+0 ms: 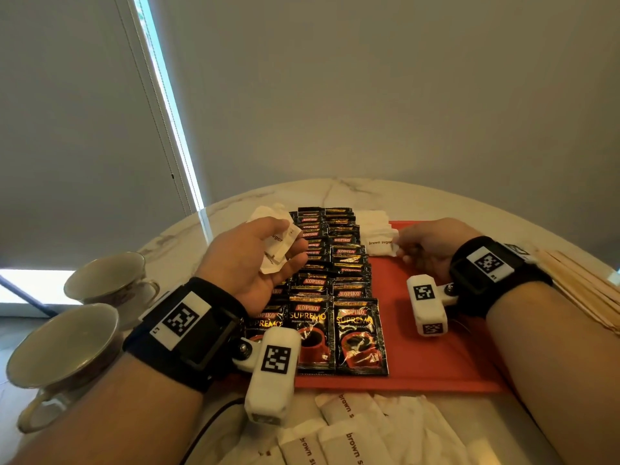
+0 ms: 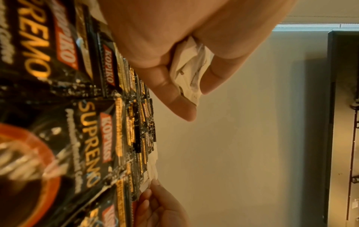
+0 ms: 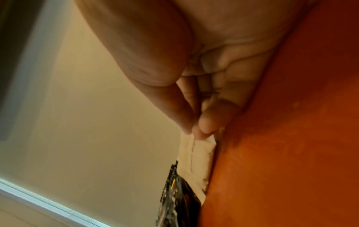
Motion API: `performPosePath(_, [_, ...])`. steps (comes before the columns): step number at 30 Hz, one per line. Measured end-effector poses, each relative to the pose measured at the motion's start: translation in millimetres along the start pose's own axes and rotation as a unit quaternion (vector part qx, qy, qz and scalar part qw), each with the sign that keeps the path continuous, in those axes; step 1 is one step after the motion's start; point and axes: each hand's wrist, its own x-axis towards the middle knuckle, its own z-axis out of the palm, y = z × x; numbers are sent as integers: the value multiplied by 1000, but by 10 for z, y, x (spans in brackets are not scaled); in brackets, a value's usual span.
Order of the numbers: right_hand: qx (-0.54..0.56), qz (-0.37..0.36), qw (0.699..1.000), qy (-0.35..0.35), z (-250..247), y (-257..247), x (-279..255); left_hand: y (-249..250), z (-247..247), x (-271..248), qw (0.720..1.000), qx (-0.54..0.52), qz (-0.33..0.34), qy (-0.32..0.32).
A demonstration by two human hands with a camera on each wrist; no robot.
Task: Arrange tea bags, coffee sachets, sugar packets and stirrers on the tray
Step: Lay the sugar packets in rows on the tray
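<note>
Our left hand (image 1: 255, 263) holds a small bunch of sugar packets (image 1: 278, 245) above the coffee sachets (image 1: 335, 280), while our right hand (image 1: 424, 245) pinches one packet (image 1: 380, 245) onto the red tray (image 1: 436, 347). A loose grip could spill the bunch across the sachet rows, and a nudge from our right fingers could skew the packet row.

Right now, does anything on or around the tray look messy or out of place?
Nothing looks spilled or damaged. The coffee sachets overlap in neat rows on the red tray. Loose brown sugar packets lie jumbled on the table, off the tray's near edge.
</note>
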Motion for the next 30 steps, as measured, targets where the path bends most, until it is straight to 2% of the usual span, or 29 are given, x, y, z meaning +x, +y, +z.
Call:
performPosePath(3, [21, -4, 1000, -4, 3, -7, -36, 1, -2, -1, 1000, 1, -1, 0])
performPosePath(10, [40, -47, 997, 48, 23, -73, -73, 11, -16, 2, 1000, -8, 1, 0])
performPosePath(15, [10, -28, 999, -30, 133, -92, -156, 11, -11, 4, 1000, -9, 3, 2])
performPosePath(17, [-1, -34, 999, -22, 152, -82, -158, 12, -12, 5, 1000, -11, 3, 0])
performPosePath(22, [75, -78, 994, 24, 114, -94, -111, 21, -15, -4, 1000, -20, 7, -2])
performPosePath(25, [87, -95, 991, 29, 155, -82, -127, 19, -14, -11, 1000, -26, 7, -10])
performPosePath(28, [68, -134, 989, -3, 231, -148, -243, 8, -7, -28, 999, -18, -2, -42])
performPosePath(30, [51, -164, 983, -59, 317, -232, -389, -1, 11, -55, 998, -1, -7, -67])
